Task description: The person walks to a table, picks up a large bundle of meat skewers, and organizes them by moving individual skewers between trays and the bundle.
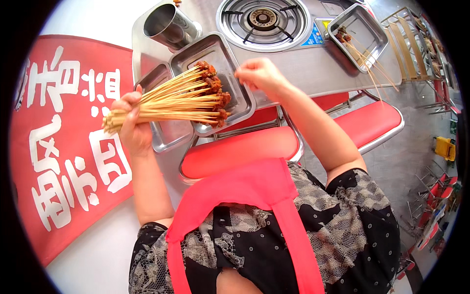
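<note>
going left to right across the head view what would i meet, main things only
Red banner → left grip → food-tipped skewer ends → right grip → upper-right steel tray → yellow container.

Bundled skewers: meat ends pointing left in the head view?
No, the meat ends of the skewer bundle point right, while the bare stick ends point left.

From the left grip [134, 131], thin tan wooden skewers [171, 100] extend rightward over two rectangular silver metal trays [198, 54]. Ahead of the right grip [262, 76], a round silver metal burner [263, 19] sits in the grey metal counter [293, 68]; farther right, a rectangular silver metal pan [367, 27].
</note>
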`<control>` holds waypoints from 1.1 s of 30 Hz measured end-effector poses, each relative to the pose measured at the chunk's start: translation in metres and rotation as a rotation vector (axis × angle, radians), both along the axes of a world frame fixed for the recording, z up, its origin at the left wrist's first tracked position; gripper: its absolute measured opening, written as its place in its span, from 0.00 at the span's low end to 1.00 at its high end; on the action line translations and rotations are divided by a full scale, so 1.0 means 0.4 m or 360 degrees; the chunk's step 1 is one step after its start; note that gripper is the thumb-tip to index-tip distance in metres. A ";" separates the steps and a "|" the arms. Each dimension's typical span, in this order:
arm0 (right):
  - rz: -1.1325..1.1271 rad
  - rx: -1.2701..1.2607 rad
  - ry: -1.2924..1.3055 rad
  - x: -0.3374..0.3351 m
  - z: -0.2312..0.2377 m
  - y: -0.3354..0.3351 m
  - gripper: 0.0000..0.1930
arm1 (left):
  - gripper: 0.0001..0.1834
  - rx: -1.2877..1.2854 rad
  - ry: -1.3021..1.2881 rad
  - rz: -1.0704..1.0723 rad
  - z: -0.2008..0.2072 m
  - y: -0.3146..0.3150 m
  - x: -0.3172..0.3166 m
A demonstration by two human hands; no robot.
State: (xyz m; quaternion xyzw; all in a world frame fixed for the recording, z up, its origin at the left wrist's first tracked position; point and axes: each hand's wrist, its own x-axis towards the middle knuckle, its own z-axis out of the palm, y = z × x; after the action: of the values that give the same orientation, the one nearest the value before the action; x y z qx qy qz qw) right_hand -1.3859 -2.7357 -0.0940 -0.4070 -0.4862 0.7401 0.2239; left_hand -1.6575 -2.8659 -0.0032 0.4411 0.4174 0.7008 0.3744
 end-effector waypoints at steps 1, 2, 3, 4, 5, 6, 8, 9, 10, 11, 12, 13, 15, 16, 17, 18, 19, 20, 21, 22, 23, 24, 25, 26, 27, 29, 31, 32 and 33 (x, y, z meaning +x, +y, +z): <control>-0.0020 -0.0162 -0.0005 0.001 -0.009 -0.034 0.07 | 0.10 0.0050 -0.0001 -0.0029 0.006 -0.009 -0.003; -0.0038 -0.0307 0.0076 -0.004 -0.006 -0.060 0.07 | 0.10 0.0047 0.0058 -0.0036 0.018 -0.021 0.000; -0.0056 -0.0453 0.0157 -0.015 -0.001 -0.083 0.08 | 0.10 0.0064 0.0100 -0.0061 0.026 -0.028 0.002; -0.0043 -0.0546 0.0252 -0.027 0.010 -0.100 0.07 | 0.10 0.0086 0.0141 -0.0093 0.034 -0.031 0.006; -0.0031 -0.0633 0.0343 -0.043 0.024 -0.113 0.07 | 0.10 0.0113 0.0177 -0.0127 0.040 -0.032 0.011; -0.0007 -0.0681 0.0382 -0.059 0.044 -0.127 0.08 | 0.11 0.0122 0.0238 -0.0123 0.045 -0.033 0.021; -0.0058 -0.0731 0.0376 -0.100 0.060 -0.137 0.08 | 0.11 0.0131 0.0501 -0.0188 0.065 -0.035 0.053; -0.0082 -0.0758 0.0365 -0.117 0.061 -0.139 0.08 | 0.11 0.0137 0.0630 -0.0220 0.074 -0.035 0.073; -0.0067 -0.0829 0.0336 -0.131 0.066 -0.142 0.07 | 0.12 0.0163 0.0689 -0.0236 0.083 -0.035 0.096; -0.0075 -0.0905 0.0355 -0.142 0.071 -0.147 0.06 | 0.13 0.0173 0.0749 -0.0260 0.090 -0.038 0.115; -0.0115 -0.0996 0.0414 -0.153 0.072 -0.147 0.07 | 0.13 0.0182 0.0810 -0.0284 0.095 -0.041 0.132; -0.0153 -0.1087 0.0471 -0.160 0.071 -0.146 0.08 | 0.14 0.0192 0.0869 -0.0306 0.098 -0.044 0.146; -0.0266 -0.1127 0.0472 -0.164 0.072 -0.152 0.09 | 0.17 0.0217 0.1017 -0.0317 0.103 -0.045 0.166; -0.0322 -0.1148 0.0468 -0.164 0.071 -0.158 0.09 | 0.17 0.0224 0.1079 -0.0315 0.105 -0.046 0.174; -0.0411 -0.1162 0.0483 -0.167 0.067 -0.166 0.09 | 0.18 0.0232 0.1140 -0.0315 0.106 -0.045 0.182; -0.0501 -0.1176 0.0499 -0.170 0.061 -0.176 0.09 | 0.19 0.0249 0.1189 -0.0292 0.111 -0.040 0.191; -0.0587 -0.1190 0.0510 -0.169 0.067 -0.183 0.10 | 0.18 0.0240 0.1168 -0.0271 0.110 -0.040 0.191; -0.0617 -0.1236 0.0501 -0.161 0.072 -0.184 0.08 | 0.18 0.0232 0.1148 -0.0250 0.106 -0.040 0.188; -0.0644 -0.1228 0.0495 -0.151 0.077 -0.182 0.07 | 0.18 0.0224 0.1127 -0.0231 0.100 -0.039 0.185; -0.0672 -0.1221 0.0489 -0.139 0.085 -0.179 0.07 | 0.17 0.0216 0.1096 -0.0207 0.087 -0.040 0.182; -0.0700 -0.1213 0.0482 -0.132 0.089 -0.176 0.06 | 0.17 0.0210 0.1083 -0.0235 0.085 -0.040 0.184; -0.0734 -0.1228 0.0475 -0.130 0.089 -0.174 0.04 | 0.17 0.0205 0.1070 -0.0264 0.085 -0.042 0.186; -0.0821 -0.1257 0.0507 -0.128 0.084 -0.171 0.05 | 0.17 0.0198 0.1054 -0.0300 0.081 -0.040 0.190; -0.0909 -0.1284 0.0541 -0.129 0.074 -0.168 0.05 | 0.16 0.0196 0.1033 -0.0315 0.077 -0.036 0.189; -0.1000 -0.1309 0.0576 -0.128 0.060 -0.166 0.06 | 0.15 0.0209 0.0988 -0.0294 0.073 -0.033 0.184; -0.1108 -0.1097 0.0668 -0.089 0.008 -0.126 0.08 | 0.14 0.0249 0.0891 -0.0259 0.071 -0.022 0.169; -0.1368 -0.0813 0.0698 -0.028 -0.029 -0.065 0.06 | 0.13 0.0294 0.0710 -0.0161 0.075 -0.013 0.143; -0.1420 -0.0741 0.0681 0.009 -0.025 -0.040 0.06 | 0.12 0.0271 0.0646 -0.0125 0.076 -0.023 0.118; -0.1480 -0.0656 0.0653 0.055 -0.018 -0.015 0.05 | 0.12 0.0253 0.0566 -0.0096 0.072 -0.030 0.097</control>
State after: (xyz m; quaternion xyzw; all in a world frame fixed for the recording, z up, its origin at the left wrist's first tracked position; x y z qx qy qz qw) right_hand -1.3639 -2.7416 -0.1011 -0.4617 -0.0462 0.7074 0.5333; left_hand -1.6186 -2.8778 0.0257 0.5984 0.4071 0.6310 0.2795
